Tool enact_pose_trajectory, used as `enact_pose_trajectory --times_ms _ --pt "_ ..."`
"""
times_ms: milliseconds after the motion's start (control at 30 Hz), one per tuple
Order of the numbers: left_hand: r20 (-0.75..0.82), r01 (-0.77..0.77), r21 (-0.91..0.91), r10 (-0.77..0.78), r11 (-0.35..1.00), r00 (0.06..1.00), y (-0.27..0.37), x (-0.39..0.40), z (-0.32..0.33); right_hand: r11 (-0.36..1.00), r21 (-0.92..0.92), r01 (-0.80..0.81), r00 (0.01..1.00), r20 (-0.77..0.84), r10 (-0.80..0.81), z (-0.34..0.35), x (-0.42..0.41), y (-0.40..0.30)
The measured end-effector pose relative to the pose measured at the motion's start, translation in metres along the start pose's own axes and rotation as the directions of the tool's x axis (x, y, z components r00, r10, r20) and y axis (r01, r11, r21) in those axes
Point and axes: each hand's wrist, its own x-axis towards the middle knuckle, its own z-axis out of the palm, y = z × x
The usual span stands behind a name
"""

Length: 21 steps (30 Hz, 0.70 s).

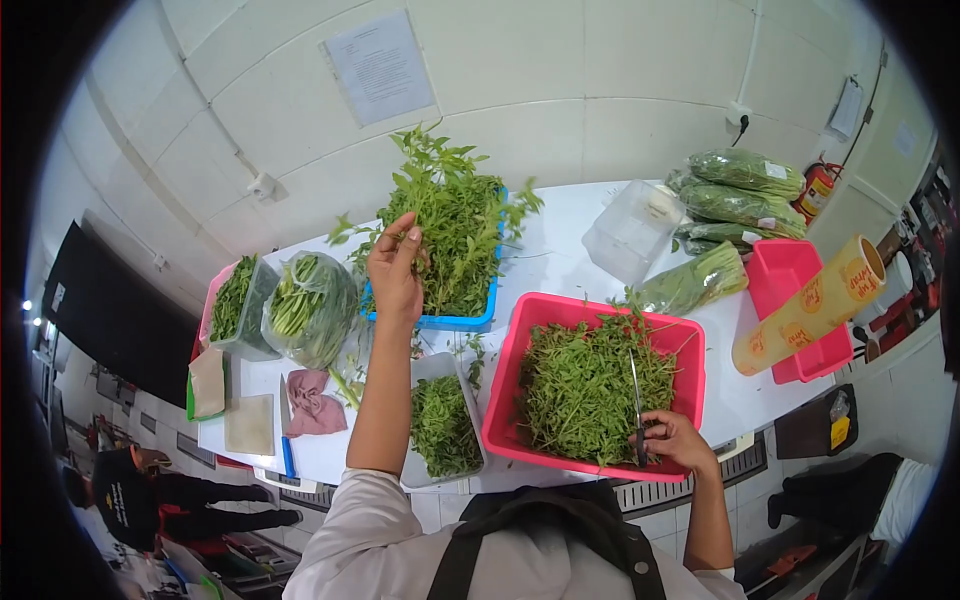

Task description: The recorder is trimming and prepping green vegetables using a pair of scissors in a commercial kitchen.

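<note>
My left hand (397, 274) grips leafy green herb sprigs (431, 176), raised in front of a blue crate (457, 324) heaped with more of the same greens. Over the right side of a pink plastic tub (694, 367), my right hand (679, 439) has its fingers at the dark handle of a pair of scissors (637, 386). Their blades point away from me above a pile of stems and leaves (577, 390) in the tub. Between crate and tub, nearer my body, a clear plastic container (471, 401) holds picked green leaves (441, 427).
On the left lie a blue-handled knife (286, 427), a mauve cloth (311, 401), a cutting board (250, 425) and bagged greens (307, 300). To the right are wrapped vegetables (742, 210), an empty clear container (632, 232) and a plastic-wrap roll (810, 307). People stand behind on both sides.
</note>
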Motion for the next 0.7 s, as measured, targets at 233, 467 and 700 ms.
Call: enact_pose_trajectory --times_ms 233,467,700 --pt "-0.084 -0.020 0.131 0.031 0.991 0.996 0.008 -0.018 -0.001 0.985 0.000 0.174 0.980 0.101 -0.174 0.058 0.015 -0.048" --pt "0.024 -0.160 0.415 0.166 0.896 0.986 0.061 -0.076 -0.049 0.884 -0.268 0.383 0.909 0.278 -0.309 0.123 0.062 -0.098" --pt "0.147 -0.334 0.548 0.304 0.767 0.941 0.118 -0.144 -0.099 0.873 -0.162 0.460 0.821 0.451 -0.349 0.199 0.092 -0.094"
